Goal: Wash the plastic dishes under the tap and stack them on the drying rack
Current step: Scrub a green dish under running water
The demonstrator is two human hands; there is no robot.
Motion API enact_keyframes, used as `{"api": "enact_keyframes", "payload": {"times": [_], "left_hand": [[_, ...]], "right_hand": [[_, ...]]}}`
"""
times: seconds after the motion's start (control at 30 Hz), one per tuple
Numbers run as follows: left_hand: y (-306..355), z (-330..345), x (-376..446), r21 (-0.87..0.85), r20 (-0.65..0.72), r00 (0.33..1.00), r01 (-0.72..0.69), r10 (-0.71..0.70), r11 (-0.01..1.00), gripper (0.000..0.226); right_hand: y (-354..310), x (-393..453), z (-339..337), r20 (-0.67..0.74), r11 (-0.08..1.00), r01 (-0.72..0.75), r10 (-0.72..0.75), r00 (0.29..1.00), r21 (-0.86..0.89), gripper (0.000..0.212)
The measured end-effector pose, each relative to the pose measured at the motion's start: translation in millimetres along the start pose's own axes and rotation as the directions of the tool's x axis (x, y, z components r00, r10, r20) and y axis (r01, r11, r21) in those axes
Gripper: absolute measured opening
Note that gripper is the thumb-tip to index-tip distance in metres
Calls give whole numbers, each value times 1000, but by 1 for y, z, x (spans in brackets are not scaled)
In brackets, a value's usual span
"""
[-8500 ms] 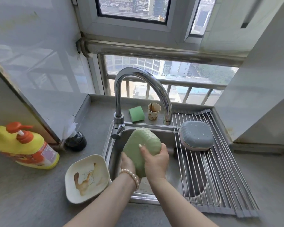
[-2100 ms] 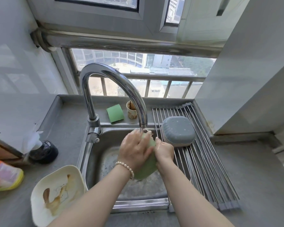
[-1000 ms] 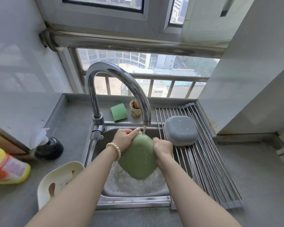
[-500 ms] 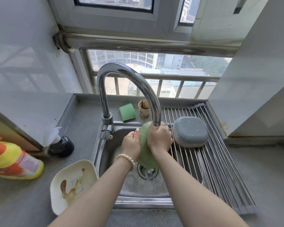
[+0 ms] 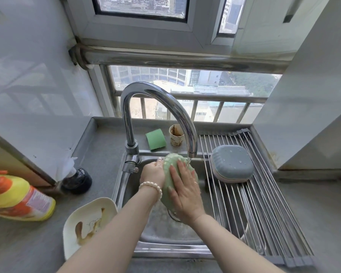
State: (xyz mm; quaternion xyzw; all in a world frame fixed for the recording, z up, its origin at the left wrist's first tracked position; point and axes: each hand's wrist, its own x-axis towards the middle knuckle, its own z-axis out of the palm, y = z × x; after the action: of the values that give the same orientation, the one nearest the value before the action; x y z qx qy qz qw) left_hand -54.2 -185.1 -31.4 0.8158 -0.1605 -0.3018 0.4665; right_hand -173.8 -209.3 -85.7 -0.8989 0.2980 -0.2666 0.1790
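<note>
Right hand (image 5: pixel 185 191) lies flat against the green dish (image 5: pixel 170 164) under the tap (image 5: pixel 158 99); left hand (image 5: pixel 153 172) grips its left edge.

This is a home kitchen, high up in a flat. A steel sink (image 5: pixel 126 186) is sunk into a grey stone counter (image 5: pixel 313 213), with a tall curved tap (image 5: pixel 158 107) running water at its back edge. A roll-up drying rack (image 5: pixel 264 213) spans the sink's right side. By the counter's left edge lies a yellow dish soap bottle (image 5: pixel 18 200); a green sponge (image 5: pixel 156 139) sits on the ledge behind the sink. The barred window (image 5: pixel 195 107) at the back looks down on city buildings.
</note>
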Motion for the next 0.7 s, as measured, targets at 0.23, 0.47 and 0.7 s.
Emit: {"api": "enact_keyframes", "payload": {"times": [0.23, 0.47, 0.7], "left_hand": [[18, 9, -18, 463, 76, 974, -226, 216, 857, 46], [22, 29, -25, 744, 23, 822, -395, 570, 539, 51], [-13, 40, -19, 711, 73, 622, -581, 780, 397, 51]], "right_hand": [[-18, 59, -47, 74, 939, -341, 343, 936, -44, 63], [-10, 71, -62, 141, 688, -713, 699, 701, 132, 40], [1, 53, -60, 305, 136, -795, 875, 376, 591, 27]]}}
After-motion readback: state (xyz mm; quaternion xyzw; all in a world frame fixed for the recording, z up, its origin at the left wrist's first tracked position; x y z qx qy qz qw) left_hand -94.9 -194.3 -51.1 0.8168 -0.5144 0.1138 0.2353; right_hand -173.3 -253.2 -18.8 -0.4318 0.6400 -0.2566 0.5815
